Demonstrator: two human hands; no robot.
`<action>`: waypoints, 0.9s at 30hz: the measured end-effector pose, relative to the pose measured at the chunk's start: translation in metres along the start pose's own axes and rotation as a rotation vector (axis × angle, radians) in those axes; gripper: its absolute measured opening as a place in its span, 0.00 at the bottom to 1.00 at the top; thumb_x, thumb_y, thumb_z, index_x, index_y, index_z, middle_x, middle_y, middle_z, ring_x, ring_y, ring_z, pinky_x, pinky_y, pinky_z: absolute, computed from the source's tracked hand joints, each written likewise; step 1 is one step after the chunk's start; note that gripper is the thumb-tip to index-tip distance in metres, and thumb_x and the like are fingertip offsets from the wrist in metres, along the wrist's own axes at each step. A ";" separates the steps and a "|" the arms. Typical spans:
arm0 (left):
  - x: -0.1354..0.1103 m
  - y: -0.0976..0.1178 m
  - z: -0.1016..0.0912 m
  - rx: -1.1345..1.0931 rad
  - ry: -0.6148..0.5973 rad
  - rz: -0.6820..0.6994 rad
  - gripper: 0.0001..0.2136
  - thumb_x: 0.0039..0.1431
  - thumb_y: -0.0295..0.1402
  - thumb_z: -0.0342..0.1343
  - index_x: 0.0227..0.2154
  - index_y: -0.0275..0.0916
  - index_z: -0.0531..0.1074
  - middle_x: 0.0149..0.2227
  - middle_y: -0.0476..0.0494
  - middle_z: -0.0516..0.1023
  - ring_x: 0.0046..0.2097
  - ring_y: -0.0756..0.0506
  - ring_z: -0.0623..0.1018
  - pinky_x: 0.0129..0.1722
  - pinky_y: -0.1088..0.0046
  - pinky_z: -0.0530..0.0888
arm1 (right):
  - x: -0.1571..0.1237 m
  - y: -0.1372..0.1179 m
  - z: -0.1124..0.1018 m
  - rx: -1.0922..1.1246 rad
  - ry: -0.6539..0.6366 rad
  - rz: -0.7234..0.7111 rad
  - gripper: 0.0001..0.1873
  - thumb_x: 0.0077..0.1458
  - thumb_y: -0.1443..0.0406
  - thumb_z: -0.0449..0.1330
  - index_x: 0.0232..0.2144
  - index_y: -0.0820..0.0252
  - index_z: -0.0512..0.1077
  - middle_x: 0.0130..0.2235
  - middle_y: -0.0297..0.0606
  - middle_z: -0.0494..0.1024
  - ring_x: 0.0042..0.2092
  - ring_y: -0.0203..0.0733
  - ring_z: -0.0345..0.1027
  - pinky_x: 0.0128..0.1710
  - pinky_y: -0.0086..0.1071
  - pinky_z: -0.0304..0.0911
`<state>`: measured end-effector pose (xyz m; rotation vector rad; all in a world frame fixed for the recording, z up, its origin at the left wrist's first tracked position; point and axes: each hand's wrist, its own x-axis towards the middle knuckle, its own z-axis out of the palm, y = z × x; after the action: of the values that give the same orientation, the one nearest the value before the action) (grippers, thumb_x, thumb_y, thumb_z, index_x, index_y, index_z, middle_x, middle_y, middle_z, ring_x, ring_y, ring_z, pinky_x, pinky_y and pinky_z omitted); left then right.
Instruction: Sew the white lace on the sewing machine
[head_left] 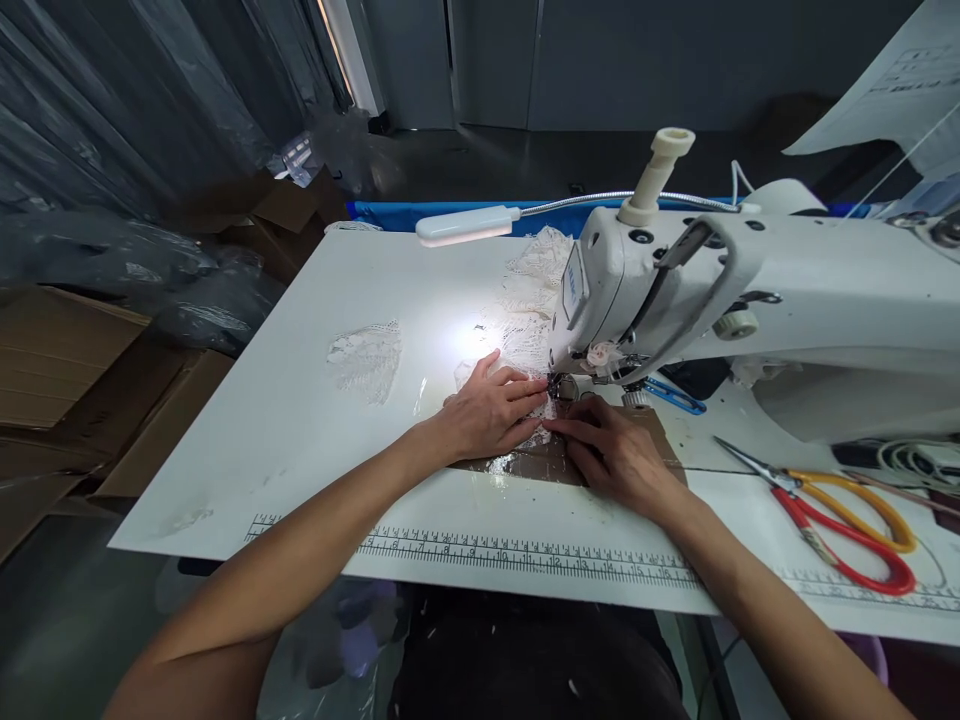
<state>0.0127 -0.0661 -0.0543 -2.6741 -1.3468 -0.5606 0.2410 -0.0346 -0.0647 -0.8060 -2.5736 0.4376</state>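
Observation:
My left hand (495, 412) lies flat, fingers stretched toward the needle area, pressing on white lace fabric (541, 425). Beside it, my right hand (619, 450) reaches in from the right. Its index fingertip touches the lace edge, with the thumb apart below; the other fingers are partly hidden. Both hands are just in front of the presser foot (555, 385) of a white sewing machine (690, 290). Under the hands is a brown, shiny plate (540, 465). More lace (529, 300) extends behind the foot, and a separate lace piece (367, 362) lies to the left.
Red- and yellow-handled scissors (847, 520) and blue thread snips (675, 396) rest right of the hands. A lamp (465, 226) hangs over the white table (300, 440). A printed ruler (510, 552) runs along its front edge. Cardboard boxes (67, 360) stand at left.

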 end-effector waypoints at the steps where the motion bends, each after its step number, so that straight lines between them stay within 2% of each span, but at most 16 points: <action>1: 0.000 0.000 0.000 0.011 0.002 0.006 0.13 0.67 0.36 0.46 0.49 0.39 0.71 0.54 0.43 0.73 0.51 0.42 0.72 0.60 0.45 0.58 | 0.000 0.001 0.000 0.006 -0.002 0.002 0.18 0.59 0.67 0.52 0.48 0.51 0.74 0.46 0.43 0.72 0.42 0.45 0.71 0.39 0.40 0.70; 6: 0.002 0.001 0.004 0.033 0.027 0.039 0.13 0.67 0.34 0.46 0.47 0.36 0.71 0.48 0.43 0.76 0.46 0.45 0.75 0.62 0.48 0.58 | -0.001 0.004 0.002 0.012 -0.009 0.003 0.19 0.58 0.68 0.53 0.49 0.50 0.74 0.47 0.42 0.72 0.43 0.44 0.70 0.41 0.40 0.70; 12: 0.002 -0.001 0.003 0.026 0.054 0.054 0.11 0.67 0.34 0.48 0.45 0.38 0.72 0.48 0.44 0.77 0.45 0.46 0.76 0.61 0.46 0.59 | -0.001 0.001 0.001 0.013 0.009 -0.010 0.18 0.60 0.66 0.52 0.50 0.52 0.73 0.45 0.44 0.72 0.41 0.45 0.71 0.40 0.40 0.70; 22: 0.006 -0.002 -0.002 0.060 0.003 0.049 0.11 0.68 0.34 0.46 0.46 0.39 0.72 0.51 0.43 0.75 0.46 0.44 0.76 0.59 0.42 0.59 | 0.002 -0.002 -0.002 -0.011 0.000 -0.029 0.19 0.60 0.69 0.51 0.51 0.55 0.73 0.44 0.46 0.72 0.42 0.46 0.70 0.40 0.41 0.69; 27: 0.010 -0.001 -0.002 0.087 -0.011 0.019 0.12 0.67 0.34 0.47 0.47 0.38 0.71 0.49 0.41 0.75 0.44 0.45 0.76 0.59 0.41 0.59 | 0.005 -0.002 -0.003 -0.069 -0.016 -0.015 0.20 0.61 0.68 0.49 0.53 0.57 0.70 0.42 0.47 0.71 0.39 0.46 0.69 0.34 0.39 0.69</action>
<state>0.0162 -0.0587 -0.0487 -2.6216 -1.3150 -0.4749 0.2380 -0.0331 -0.0600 -0.8091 -2.6200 0.3539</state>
